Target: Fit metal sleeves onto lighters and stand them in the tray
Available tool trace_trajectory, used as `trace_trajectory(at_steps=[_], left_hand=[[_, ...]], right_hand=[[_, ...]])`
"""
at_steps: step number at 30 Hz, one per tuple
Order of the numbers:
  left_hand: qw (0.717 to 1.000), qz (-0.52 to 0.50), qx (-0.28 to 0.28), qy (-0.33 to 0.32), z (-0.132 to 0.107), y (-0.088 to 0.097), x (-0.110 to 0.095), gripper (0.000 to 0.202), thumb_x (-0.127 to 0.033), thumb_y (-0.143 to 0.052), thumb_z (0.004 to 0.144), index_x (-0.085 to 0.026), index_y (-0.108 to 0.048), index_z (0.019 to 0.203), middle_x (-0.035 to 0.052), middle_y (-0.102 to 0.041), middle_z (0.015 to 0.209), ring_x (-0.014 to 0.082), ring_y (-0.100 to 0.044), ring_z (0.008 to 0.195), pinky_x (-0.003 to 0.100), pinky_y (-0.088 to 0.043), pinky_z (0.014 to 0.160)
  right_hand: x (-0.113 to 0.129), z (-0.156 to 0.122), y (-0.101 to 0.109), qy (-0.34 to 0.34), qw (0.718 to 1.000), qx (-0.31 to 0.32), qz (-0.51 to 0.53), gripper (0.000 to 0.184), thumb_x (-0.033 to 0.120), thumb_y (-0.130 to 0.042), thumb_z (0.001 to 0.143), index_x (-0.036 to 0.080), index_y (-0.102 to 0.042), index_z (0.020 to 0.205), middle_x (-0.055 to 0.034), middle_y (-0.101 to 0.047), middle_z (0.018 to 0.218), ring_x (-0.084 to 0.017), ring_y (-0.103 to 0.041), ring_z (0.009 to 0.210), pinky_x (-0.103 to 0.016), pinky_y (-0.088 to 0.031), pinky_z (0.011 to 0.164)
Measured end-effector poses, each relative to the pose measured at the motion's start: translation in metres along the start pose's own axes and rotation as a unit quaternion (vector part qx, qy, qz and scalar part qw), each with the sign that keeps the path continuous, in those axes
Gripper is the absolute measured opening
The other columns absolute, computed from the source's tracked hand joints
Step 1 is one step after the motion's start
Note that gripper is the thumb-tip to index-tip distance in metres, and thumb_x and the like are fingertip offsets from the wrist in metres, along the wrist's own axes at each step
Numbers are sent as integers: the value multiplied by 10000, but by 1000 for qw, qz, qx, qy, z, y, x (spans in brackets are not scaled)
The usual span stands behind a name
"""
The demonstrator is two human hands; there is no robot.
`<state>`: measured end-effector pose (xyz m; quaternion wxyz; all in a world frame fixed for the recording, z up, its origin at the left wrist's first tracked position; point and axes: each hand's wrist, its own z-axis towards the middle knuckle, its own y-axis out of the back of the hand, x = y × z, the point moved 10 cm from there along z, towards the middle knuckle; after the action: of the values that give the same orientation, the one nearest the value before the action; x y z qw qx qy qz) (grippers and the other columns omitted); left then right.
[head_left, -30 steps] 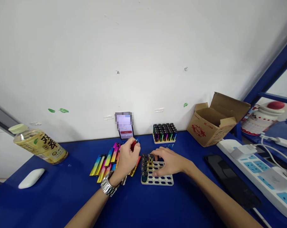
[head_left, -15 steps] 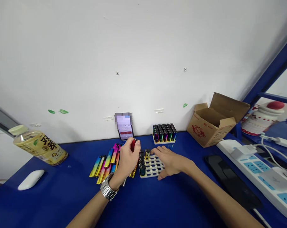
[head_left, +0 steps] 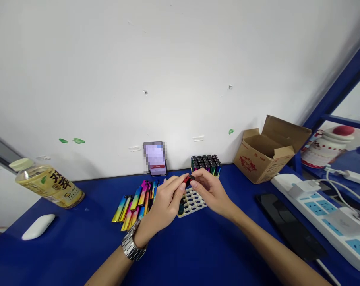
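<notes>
Blue tabletop against a white wall, with a red lighter held above it.
Near the far edge of a white perforated tray, the left hand pinches the red lighter; the right hand has thumb and fingers narrowed at its dark end, though whether they grip it I cannot tell. Loose rainbow-metallic lighters lie left of the tray; farther back are upright lighters, a propped phone and an open cardboard box.
</notes>
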<state>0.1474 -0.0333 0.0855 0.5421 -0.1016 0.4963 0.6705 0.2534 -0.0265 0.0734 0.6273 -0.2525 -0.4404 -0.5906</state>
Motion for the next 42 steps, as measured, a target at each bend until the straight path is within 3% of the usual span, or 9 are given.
trace_trajectory(at_steps=[5, 8, 13, 17, 23, 27, 34, 38, 42], left_hand=[[996, 59, -59, 3, 2, 20, 2, 298, -294, -420, 935, -161, -603, 1130, 93, -698, 1039, 198, -646, 960, 295, -474, 847], [978, 176, -82, 76, 6, 43, 13, 270, -270, -362, 927, -159, -607, 956, 76, -698, 841, 202, -654, 787, 302, -476, 719], [867, 408, 187, 215, -11, 18, 59, 278, -195, -340, 879, -167, -585, 753, 98, -654, 704, 260, -638, 665, 323, -415, 577], [836, 423, 272, 218, -31, -13, 73, 244, -234, -410, 874, -134, -628, 833, 158, -676, 876, 280, -667, 795, 335, -452, 654], [833, 421, 265, 242, -36, -25, 73, 189, -180, -465, 811, -126, -647, 825, 167, -687, 865, 277, -680, 786, 327, -468, 658], [832, 437, 235, 248, -33, -8, 69, 196, -210, -431, 820, -130, -604, 775, 179, -685, 847, 299, -673, 815, 346, -472, 684], [820, 466, 171, 285, -34, 27, 80, 293, -216, -267, 947, -68, -476, 1088, 154, -686, 797, 299, -686, 770, 333, -467, 630], [802, 477, 202, 299, -38, 22, 94, 272, -337, -385, 926, -127, -558, 908, 173, -684, 891, 313, -682, 845, 317, -461, 633], [812, 458, 189, 308, -32, 26, 93, 205, -326, -465, 859, -163, -563, 782, 134, -679, 834, 294, -674, 815, 284, -415, 584]], right_hand=[[-9, 0, 18, 3, 999, -48, -6, 167, 352, -496, 919, 190, -532, 935, 3, -570, 688, -140, -569, 618, -269, -456, 598], [-26, -1, 27, 1, 998, -56, -6, 128, 318, -483, 912, 195, -517, 903, 12, -575, 628, -151, -594, 579, -274, -460, 573], [-52, -6, 9, -11, 997, 3, -72, 96, 231, -442, 901, 191, -527, 885, -8, -633, 639, -164, -629, 595, -286, -476, 597], [-47, -9, -5, 5, 991, 28, -132, 141, 161, -409, 895, 188, -547, 883, -10, -634, 658, -158, -621, 620, -287, -473, 641], [-35, -6, -19, 8, 968, 68, -240, 156, 113, -426, 893, 175, -566, 922, -60, -622, 835, -172, -573, 751, -288, -446, 691], [-41, -6, -24, -34, 953, 104, -284, 181, 222, -466, 940, 173, -575, 804, -39, -593, 757, -157, -538, 684, -273, -407, 645], [-40, -6, -13, -26, 961, 72, -265, 262, 277, -442, 946, 168, -558, 738, -6, -546, 665, -131, -481, 609, -259, -351, 578], [-39, -4, -10, -28, 961, 62, -269, 274, 279, -437, 933, 175, -536, 700, 7, -520, 623, -126, -463, 579, -252, -334, 554], [-35, -4, -3, -14, 966, 29, -255, 305, 286, -434, 930, 180, -527, 659, 15, -494, 587, -122, -441, 543, -257, -327, 533]])
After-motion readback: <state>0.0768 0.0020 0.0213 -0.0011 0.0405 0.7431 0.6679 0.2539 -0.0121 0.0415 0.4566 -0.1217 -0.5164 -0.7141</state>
